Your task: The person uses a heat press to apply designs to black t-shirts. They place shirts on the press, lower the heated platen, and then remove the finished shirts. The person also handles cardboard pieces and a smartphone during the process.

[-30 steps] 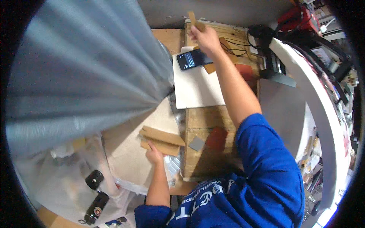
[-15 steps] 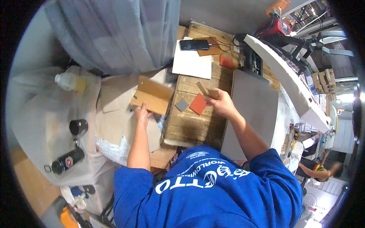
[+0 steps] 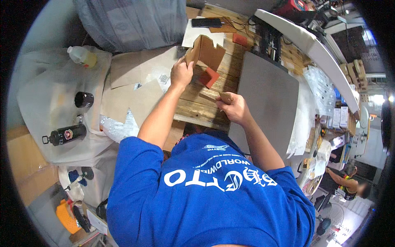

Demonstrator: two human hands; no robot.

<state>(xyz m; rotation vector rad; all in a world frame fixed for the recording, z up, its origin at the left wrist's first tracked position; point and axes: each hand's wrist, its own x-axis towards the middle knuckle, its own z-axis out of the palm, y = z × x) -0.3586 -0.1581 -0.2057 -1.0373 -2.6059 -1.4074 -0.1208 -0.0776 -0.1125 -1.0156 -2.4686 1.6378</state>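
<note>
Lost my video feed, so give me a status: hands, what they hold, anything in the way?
Left hand holding up folded cardboard piece. Right hand pinching small brown piece. Red square lying on wooden bench between them.

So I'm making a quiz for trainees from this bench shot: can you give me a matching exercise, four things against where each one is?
Things:
1. folded cardboard piece
2. small brown piece
3. red square
4. smartphone

Places:
A. lying on the wooden bench top just below the cardboard
B. held up by the left hand
C. on the white sheet at the far end of the bench
D. pinched in the right hand

Pairs: 1-B, 2-D, 3-A, 4-C
</note>
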